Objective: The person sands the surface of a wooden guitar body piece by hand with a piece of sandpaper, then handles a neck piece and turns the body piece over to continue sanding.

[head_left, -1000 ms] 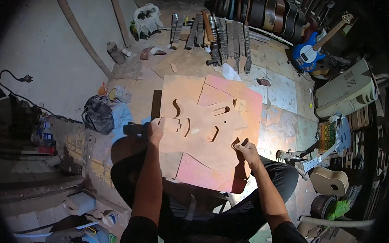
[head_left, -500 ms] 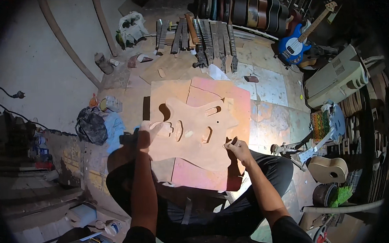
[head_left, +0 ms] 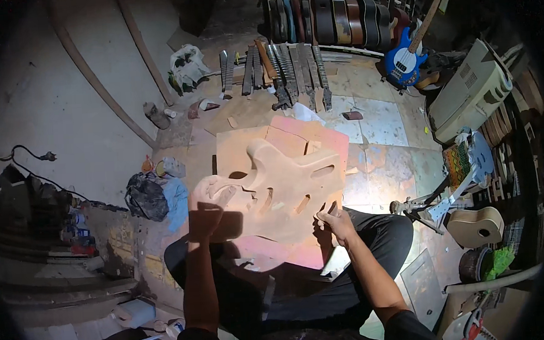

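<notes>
An unfinished, bare-wood electric guitar body (head_left: 279,194) with several routed cavities is held over the boards in front of me. My left hand (head_left: 206,220), mostly in shadow, grips its left edge with the fingers closed. At the lower right edge, my right hand (head_left: 337,223) is closed on the body, thumb against the rim. Whether a small piece is also in the right fingers, I cannot make out. Under the body lies a flat pinkish-tan board (head_left: 294,132), resting in front of my bent knees.
Several dark guitar necks (head_left: 288,73) lie on the floor ahead, before a row of guitars (head_left: 338,19). A blue bass guitar (head_left: 405,64) stands at the far right, near a pale metal case (head_left: 474,91). A black plastic bag (head_left: 145,198) sits to the left.
The guitar body has tilted and turned in my hands, so more of its far side edge shows. My left hand has moved lower along its left side. The whole view has shifted slightly.
</notes>
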